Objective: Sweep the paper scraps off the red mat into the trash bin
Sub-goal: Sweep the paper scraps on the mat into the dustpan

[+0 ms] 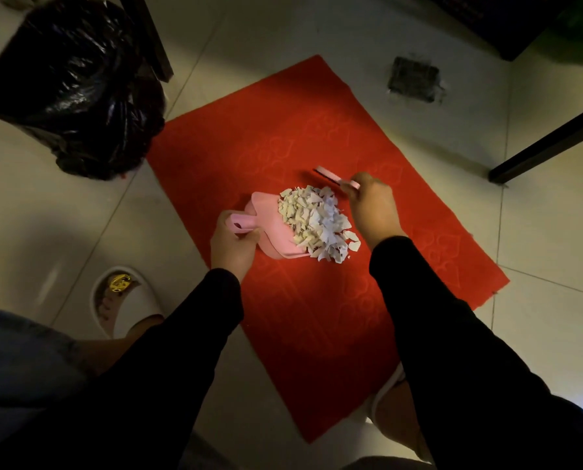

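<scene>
Sweeping at the gathering stage. The paper scraps (317, 225) sit in one heap in the middle of the red mat (334, 317), most of them already piled on the mouth of the pink dustpan (266, 232), with a fringe spilling past its lip onto the mat at the near right. The rest of the mat appears bare of scraps. None has reached the trash bin (69, 86), which stands at the far left on the tiled floor (537, 232), beside the mat's left edge. What seems left: brush the last fringe in, lift the pan, tip it into the bin.

The left hand (232, 245) has its fingers curled closed around the dustpan's handle. The right hand (373, 205) is closed around the handle of a small brush (329, 176), whose head is blurred and lies just beyond the far edge of the heap.

Materials: the scraps are small, irregular, torn white pieces, light and loose, likely to scatter if jolted. The mat is thin and flat with a faint embossed pattern. The dustpan looks like smooth moulded plastic, with a looped handle. The bin is lined with a crumpled glossy black bag. The floor tiles are pale and polished, with thin joints.
</scene>
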`<control>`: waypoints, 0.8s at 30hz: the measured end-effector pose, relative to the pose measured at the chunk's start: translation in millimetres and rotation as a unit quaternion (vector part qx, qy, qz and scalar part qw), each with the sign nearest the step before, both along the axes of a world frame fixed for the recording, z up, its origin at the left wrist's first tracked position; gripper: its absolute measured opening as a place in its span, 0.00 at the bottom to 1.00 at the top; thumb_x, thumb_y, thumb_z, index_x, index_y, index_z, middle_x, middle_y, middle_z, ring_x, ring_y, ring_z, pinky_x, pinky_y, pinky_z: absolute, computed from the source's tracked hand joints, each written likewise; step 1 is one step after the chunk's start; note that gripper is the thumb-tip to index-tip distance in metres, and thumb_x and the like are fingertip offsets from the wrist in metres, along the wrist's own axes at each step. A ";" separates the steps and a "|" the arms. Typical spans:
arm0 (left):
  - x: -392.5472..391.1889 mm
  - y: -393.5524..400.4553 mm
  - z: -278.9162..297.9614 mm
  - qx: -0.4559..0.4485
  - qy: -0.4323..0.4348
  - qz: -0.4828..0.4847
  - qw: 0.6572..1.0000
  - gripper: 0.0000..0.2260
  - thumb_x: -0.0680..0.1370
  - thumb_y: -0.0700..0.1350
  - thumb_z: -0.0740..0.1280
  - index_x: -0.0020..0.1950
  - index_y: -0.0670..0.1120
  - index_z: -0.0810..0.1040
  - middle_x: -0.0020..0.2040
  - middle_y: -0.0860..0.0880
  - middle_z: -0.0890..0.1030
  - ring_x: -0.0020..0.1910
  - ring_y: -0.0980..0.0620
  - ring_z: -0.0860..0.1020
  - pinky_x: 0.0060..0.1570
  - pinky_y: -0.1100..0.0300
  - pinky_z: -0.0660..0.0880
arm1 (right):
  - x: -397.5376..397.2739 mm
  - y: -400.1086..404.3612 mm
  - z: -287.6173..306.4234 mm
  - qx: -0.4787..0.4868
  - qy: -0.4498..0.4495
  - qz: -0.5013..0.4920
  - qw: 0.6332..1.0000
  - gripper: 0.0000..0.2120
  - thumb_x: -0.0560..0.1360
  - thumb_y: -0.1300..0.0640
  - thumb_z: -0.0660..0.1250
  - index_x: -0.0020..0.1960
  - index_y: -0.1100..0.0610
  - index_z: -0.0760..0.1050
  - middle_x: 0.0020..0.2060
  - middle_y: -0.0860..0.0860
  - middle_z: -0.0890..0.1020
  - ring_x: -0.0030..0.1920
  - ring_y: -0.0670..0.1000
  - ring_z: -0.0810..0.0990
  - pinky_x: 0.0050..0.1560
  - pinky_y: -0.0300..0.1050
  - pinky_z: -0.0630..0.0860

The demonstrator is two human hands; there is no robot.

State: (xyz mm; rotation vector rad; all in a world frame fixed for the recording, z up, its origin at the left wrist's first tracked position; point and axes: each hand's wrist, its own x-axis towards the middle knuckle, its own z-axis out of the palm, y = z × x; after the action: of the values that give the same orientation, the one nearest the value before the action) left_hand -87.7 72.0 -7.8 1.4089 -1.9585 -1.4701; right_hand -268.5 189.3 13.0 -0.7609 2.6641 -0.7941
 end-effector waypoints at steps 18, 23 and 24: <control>14.7 -8.7 -23.1 0.116 0.074 0.083 0.987 0.13 0.71 0.32 0.70 0.52 0.43 0.73 0.50 0.42 0.79 0.46 0.50 0.77 0.50 0.55 0.76 | 8.4 -30.8 -11.2 0.166 0.049 0.124 0.977 0.14 0.79 0.60 0.58 0.60 0.51 0.76 0.54 0.53 0.82 0.55 0.57 0.79 0.54 0.49 0.69; 16.7 -12.1 -21.9 0.229 0.131 0.132 0.956 0.13 0.68 0.32 0.69 0.40 0.51 0.80 0.38 0.50 0.81 0.43 0.47 0.76 0.47 0.54 0.74 | 9.9 -27.2 -4.0 0.178 0.047 0.136 0.973 0.17 0.76 0.65 0.57 0.59 0.50 0.77 0.51 0.53 0.83 0.55 0.56 0.79 0.57 0.49 0.67; 16.1 -11.7 -20.0 0.247 0.147 0.141 0.948 0.13 0.68 0.31 0.68 0.39 0.50 0.79 0.37 0.51 0.80 0.42 0.48 0.76 0.46 0.56 0.74 | 10.3 -25.9 -3.5 0.181 0.047 0.138 0.973 0.18 0.76 0.65 0.57 0.59 0.50 0.77 0.51 0.53 0.83 0.55 0.56 0.79 0.57 0.49 0.68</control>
State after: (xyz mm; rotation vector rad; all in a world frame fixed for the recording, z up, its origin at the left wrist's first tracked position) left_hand -71.5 60.3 -27.8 1.4700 -1.2000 -1.9726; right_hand -258.2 163.4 9.6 -1.0535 2.5920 -0.1979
